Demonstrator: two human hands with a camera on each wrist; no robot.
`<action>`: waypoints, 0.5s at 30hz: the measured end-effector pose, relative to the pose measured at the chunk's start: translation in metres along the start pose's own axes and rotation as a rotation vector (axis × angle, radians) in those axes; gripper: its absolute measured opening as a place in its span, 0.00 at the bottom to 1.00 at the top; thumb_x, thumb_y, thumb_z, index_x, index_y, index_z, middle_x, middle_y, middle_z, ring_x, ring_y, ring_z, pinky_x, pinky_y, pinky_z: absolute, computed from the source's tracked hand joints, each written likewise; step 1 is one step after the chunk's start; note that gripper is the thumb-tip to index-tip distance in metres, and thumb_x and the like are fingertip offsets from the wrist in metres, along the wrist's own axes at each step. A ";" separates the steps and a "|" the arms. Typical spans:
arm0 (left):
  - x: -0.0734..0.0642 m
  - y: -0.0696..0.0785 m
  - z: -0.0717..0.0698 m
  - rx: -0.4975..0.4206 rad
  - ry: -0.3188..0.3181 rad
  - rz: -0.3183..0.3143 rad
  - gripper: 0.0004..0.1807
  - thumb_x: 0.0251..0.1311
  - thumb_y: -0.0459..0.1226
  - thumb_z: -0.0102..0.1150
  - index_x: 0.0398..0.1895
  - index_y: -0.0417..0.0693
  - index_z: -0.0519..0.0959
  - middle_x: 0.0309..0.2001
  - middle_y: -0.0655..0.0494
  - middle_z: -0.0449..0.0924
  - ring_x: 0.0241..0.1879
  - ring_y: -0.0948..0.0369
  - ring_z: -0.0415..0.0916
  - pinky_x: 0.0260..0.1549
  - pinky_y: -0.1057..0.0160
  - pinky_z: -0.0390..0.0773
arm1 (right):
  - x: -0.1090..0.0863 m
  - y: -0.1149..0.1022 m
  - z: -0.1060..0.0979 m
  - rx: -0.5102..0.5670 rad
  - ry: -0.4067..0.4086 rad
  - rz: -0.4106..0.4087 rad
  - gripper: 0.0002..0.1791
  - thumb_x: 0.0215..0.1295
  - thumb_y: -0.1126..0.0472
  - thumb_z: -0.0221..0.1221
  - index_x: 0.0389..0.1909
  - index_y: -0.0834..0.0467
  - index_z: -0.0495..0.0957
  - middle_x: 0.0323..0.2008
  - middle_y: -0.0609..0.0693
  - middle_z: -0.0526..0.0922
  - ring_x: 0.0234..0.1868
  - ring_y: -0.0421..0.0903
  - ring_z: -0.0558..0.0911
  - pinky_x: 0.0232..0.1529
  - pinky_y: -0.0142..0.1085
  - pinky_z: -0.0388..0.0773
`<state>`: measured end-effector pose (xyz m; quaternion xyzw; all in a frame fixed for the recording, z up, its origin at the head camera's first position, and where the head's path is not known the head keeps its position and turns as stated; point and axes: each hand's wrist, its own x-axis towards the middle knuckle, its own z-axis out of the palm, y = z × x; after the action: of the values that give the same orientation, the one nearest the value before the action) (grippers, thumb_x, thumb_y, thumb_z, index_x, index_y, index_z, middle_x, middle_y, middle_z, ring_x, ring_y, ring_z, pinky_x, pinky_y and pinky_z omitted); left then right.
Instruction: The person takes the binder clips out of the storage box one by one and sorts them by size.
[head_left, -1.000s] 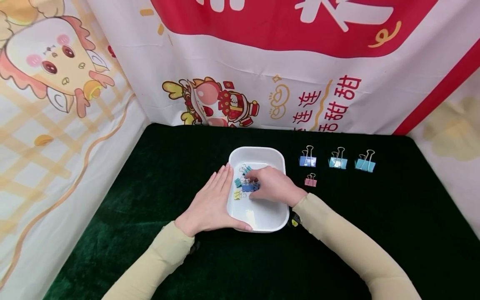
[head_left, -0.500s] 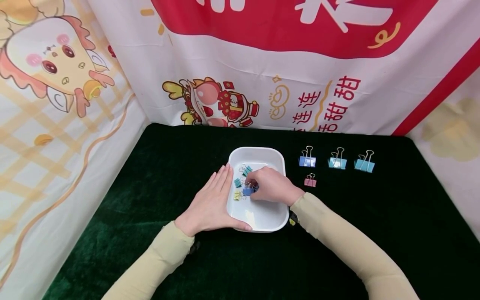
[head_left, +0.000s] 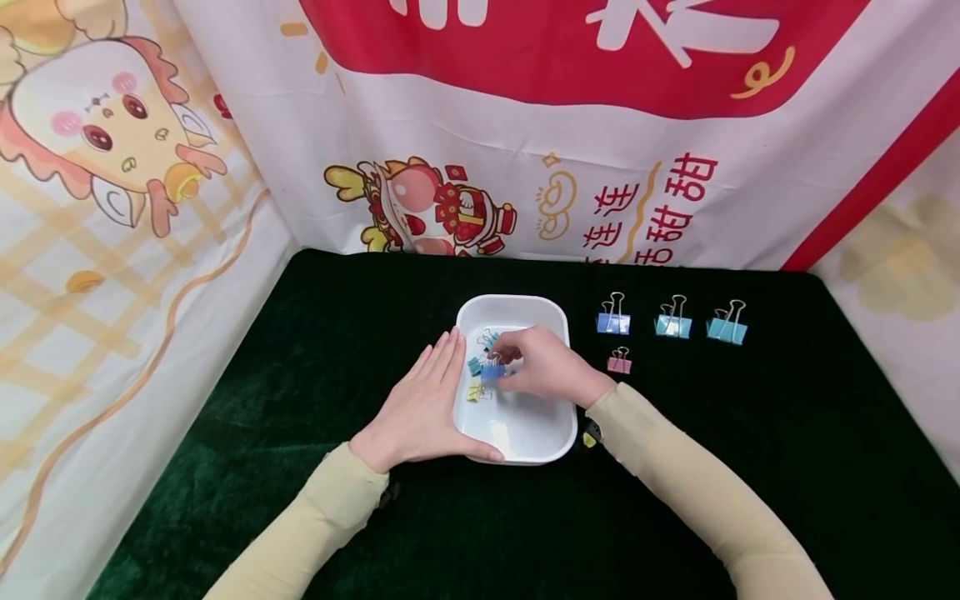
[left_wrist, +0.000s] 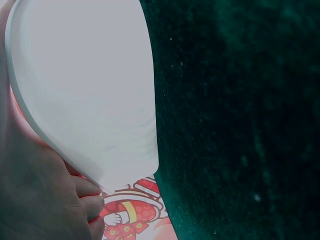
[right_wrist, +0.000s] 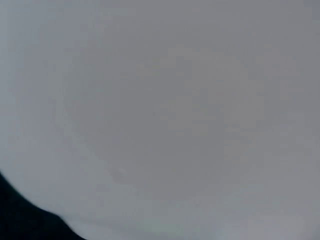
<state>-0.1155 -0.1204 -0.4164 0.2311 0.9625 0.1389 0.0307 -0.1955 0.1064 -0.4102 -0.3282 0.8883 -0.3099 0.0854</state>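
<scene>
A white plastic tray (head_left: 528, 433) stands on the dark green cloth, with several small binder clips at its left side. My left hand (head_left: 420, 410) lies along the tray's left wall, fingers straight, thumb across the near corner. Inside the tray, my right hand (head_left: 546, 365) pinches a blue binder clip (head_left: 492, 372), which looks blurred. Teal binder clips (head_left: 476, 367) and a yellow binder clip (head_left: 474, 392) lie beside it. The left wrist view has the tray's outer wall (left_wrist: 90, 90) next to the left hand (left_wrist: 45, 185). Only pale tray surface (right_wrist: 165, 115) fills most of the right wrist view.
To the right of the tray stand a violet-blue binder clip (head_left: 613, 323), a light blue binder clip (head_left: 672, 326) and a teal binder clip (head_left: 727, 331) in a row. A small pink binder clip (head_left: 618, 366) is in front of them. Printed fabric (head_left: 450, 117) hangs behind the table.
The right hand shifts slightly within the tray, and the blue binder clip moves a little up and left over the last half second. The left hand stays put.
</scene>
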 end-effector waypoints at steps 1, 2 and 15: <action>0.000 0.000 0.000 -0.001 -0.003 -0.002 0.82 0.34 0.85 0.54 0.82 0.43 0.36 0.82 0.48 0.30 0.80 0.54 0.29 0.75 0.54 0.37 | -0.001 0.000 -0.002 0.022 0.012 -0.007 0.19 0.53 0.58 0.78 0.46 0.56 0.86 0.38 0.42 0.87 0.40 0.39 0.84 0.45 0.37 0.83; 0.000 0.000 0.000 -0.001 -0.005 -0.003 0.82 0.34 0.85 0.54 0.82 0.43 0.36 0.82 0.48 0.30 0.80 0.54 0.30 0.75 0.53 0.37 | -0.002 0.000 -0.004 0.040 0.023 -0.014 0.19 0.53 0.59 0.78 0.45 0.56 0.86 0.38 0.42 0.86 0.40 0.40 0.84 0.46 0.38 0.83; 0.001 0.001 0.000 -0.014 -0.015 -0.016 0.82 0.34 0.84 0.58 0.83 0.43 0.36 0.82 0.49 0.29 0.80 0.55 0.29 0.75 0.53 0.37 | -0.025 0.007 -0.043 0.145 0.148 -0.012 0.13 0.53 0.65 0.75 0.41 0.55 0.88 0.39 0.43 0.86 0.41 0.49 0.86 0.46 0.46 0.85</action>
<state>-0.1159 -0.1194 -0.4165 0.2244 0.9630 0.1434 0.0408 -0.1957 0.1474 -0.3820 -0.3027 0.8653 -0.3975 0.0411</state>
